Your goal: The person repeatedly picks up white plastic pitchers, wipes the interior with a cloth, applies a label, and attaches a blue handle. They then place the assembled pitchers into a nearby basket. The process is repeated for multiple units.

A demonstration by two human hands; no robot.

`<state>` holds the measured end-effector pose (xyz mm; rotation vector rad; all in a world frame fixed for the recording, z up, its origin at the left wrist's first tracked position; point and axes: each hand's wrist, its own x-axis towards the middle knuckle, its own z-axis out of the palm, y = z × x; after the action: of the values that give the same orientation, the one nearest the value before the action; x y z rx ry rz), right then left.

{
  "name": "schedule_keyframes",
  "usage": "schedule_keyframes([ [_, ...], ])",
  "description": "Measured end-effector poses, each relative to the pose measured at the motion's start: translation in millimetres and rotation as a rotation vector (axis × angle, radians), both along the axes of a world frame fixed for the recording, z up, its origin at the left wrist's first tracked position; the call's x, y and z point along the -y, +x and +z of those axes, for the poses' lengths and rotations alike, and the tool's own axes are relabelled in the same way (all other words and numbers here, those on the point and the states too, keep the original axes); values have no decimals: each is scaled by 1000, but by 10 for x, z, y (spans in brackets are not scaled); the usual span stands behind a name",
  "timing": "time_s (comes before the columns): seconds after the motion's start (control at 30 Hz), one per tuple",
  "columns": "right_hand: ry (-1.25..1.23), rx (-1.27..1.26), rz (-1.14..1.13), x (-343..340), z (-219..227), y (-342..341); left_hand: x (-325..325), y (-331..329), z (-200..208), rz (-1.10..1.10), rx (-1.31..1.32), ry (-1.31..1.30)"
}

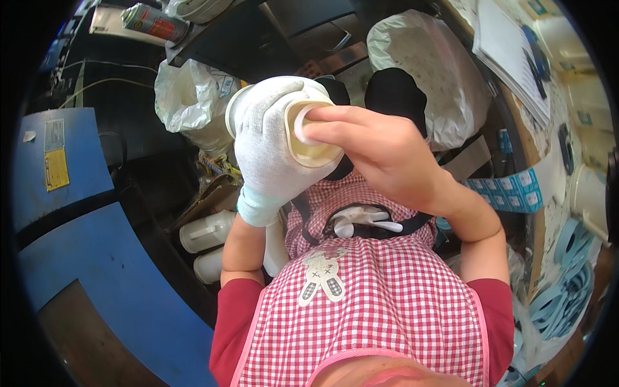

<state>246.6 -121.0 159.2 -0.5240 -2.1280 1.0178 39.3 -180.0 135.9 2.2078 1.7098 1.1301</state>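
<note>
Checked cloth apron below gloved left hand gripping round cream cap.

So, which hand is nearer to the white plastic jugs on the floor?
Left. The gloved left hand grips the cream cup above the white jugs, on their side; the bare right hand is farther right, fingers in the cup.

My left hand wore a white knit cloth glove, matt and slightly nubbly, with a pale ribbed cuff. The cream cup it held looked like smooth plastic with a soft sheen. My right hand was bare. My apron was woven checked cloth, matt. The blue machine showed painted metal, scuffed. The white bags were thin, crinkled, semi-glossy plastic.
</note>
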Motion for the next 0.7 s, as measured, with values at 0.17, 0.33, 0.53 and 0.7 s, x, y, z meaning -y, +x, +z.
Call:
schedule_keyframes([
  [0.17, 257, 203, -111, 168, 25, -56, 11, 130, 13, -34, 25, 61],
  [0.33, 355, 265, -111, 219, 41, -16, -18, 197, 69, -40, -53, 177],
  [0.53, 457, 181, -157, 144, -67, -59, -65, 195, 74, -35, -53, 157],
  [0.7, 384, 406, 121, -160, 147, 52, -18, 384, 138, -41, -129, 109],
])
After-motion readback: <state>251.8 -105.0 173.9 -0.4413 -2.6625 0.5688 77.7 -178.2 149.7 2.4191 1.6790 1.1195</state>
